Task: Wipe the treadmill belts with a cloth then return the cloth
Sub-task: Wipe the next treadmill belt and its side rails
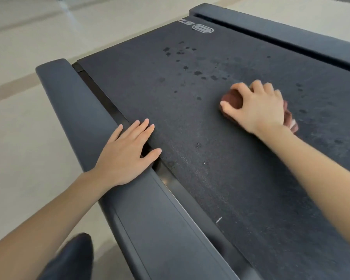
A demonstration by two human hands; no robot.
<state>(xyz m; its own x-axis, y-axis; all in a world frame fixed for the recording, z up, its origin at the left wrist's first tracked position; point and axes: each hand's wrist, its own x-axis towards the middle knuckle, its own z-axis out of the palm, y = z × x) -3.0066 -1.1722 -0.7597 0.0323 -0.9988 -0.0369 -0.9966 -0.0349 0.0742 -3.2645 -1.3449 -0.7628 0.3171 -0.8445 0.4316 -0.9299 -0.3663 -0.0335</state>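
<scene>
Brown cloth mostly hidden in grip of right hand, left hand flat, released, on side rail

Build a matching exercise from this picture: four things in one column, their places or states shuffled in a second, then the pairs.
1. left hand
2. right hand
3. dark spots
4. white oval logo

A. printed at the black treadmill belt's far end
B. grips the crumpled reddish-brown cloth
C. rests flat on the grey plastic side rail
D. scattered over the belt's middle

Pairs: 1-C, 2-B, 3-D, 4-A
</scene>
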